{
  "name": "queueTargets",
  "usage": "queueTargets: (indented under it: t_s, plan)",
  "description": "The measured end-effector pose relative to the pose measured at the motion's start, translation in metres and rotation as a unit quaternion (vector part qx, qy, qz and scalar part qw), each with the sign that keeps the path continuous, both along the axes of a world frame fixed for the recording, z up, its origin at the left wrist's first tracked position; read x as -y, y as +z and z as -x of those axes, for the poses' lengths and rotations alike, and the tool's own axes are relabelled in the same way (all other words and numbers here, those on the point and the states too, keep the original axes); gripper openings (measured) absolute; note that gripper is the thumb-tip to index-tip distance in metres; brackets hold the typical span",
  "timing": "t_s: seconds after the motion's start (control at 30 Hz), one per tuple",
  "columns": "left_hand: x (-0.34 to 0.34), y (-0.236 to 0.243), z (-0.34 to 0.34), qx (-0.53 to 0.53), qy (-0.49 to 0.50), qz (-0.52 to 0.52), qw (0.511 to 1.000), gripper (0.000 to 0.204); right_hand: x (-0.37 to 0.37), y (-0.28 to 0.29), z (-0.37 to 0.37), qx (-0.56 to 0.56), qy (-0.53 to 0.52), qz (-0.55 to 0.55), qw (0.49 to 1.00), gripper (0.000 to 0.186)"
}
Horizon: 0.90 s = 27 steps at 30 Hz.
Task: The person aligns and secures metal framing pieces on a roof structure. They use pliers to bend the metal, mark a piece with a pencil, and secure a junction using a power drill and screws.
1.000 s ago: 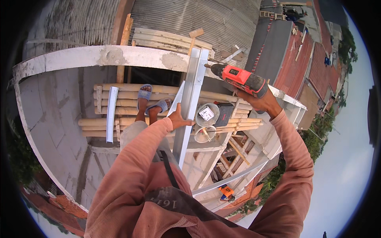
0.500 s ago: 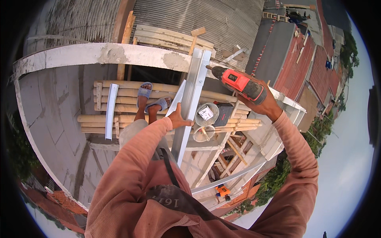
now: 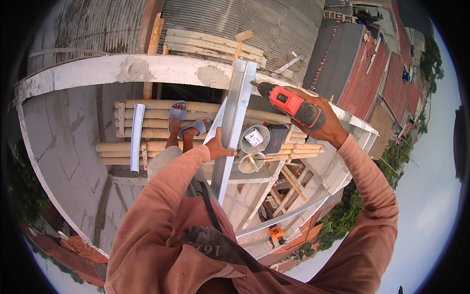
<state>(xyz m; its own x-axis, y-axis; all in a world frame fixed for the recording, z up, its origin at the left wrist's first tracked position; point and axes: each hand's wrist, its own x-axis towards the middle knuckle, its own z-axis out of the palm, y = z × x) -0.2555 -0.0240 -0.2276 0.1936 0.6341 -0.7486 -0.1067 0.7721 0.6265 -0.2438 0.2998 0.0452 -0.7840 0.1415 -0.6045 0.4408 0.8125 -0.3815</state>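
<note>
My left hand [image 3: 219,146] is closed around a long silver metal channel [image 3: 237,110], which runs from close to my body out toward the concrete beam. In my right hand [image 3: 325,120] is a red and black cordless drill [image 3: 293,104], its chuck turned left toward the channel's far end. A small screw head [image 3: 245,101] shows on the channel's face near there. The drill's tip looks close to the metal; whether they touch I cannot tell. Another piece of metal profile sits at an angle beside the channel, partly hidden by it.
I stand in sandals on a bamboo platform [image 3: 161,115]. On it are a loose metal strip [image 3: 137,137], two buckets [image 3: 255,139] and a dark case [image 3: 277,138]. A concrete beam [image 3: 166,68] crosses ahead. Far below right is a person in orange [image 3: 276,232].
The drill in my right hand has shifted slightly left and turned a little. My left hand keeps its hold on the channel, and the view has moved slightly.
</note>
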Motion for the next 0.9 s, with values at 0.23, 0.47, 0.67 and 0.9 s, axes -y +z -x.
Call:
queueTargets:
  t_s: [0.23, 0.47, 0.67, 0.9]
  plan:
    - [0.005, -0.008, -0.005, -0.006, 0.022, -0.03, 0.999, 0.152, -0.003, 0.001, 0.005, -0.034, 0.001, 0.022, 0.999, 0.085]
    - [-0.001, 0.0, 0.007, 0.062, 0.006, 0.0, 0.998, 0.158, -0.006, 0.002, 0.009, -0.027, 0.022, 0.017, 0.999, 0.08]
    - [0.001, -0.005, 0.001, 0.0, 0.009, -0.037, 0.999, 0.151, -0.009, -0.001, 0.007, -0.018, 0.024, 0.01, 0.999, 0.082]
    - [0.001, 0.001, 0.001, -0.018, 0.028, -0.04, 0.999, 0.147, -0.007, -0.004, 0.007, -0.081, 0.053, 0.007, 0.995, 0.087]
